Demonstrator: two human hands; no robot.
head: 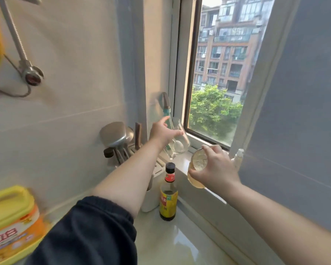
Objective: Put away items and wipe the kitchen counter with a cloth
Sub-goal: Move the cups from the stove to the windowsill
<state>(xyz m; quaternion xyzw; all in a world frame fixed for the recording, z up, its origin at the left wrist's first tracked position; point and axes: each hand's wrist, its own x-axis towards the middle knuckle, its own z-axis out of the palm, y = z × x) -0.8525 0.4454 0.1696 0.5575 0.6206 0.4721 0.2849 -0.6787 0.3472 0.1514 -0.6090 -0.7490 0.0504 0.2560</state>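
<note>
glossy pale worktop (180, 243) below tiled wall, left hand (163, 132) grips tilted clear glass (180, 144) at far windowsill (182, 159), right hand (216, 169) clamped on amber jar (198, 159) right of it, sauce bottle (168, 196) between arms

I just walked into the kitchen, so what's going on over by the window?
A person is handling two glasses at the windowsill. Their left hand grips a clear glass, tilted, beside the window frame. Their right hand holds an amber-tinted glass just over the sill. A dark sauce bottle stands on the counter below. No cloth is in view.
</note>
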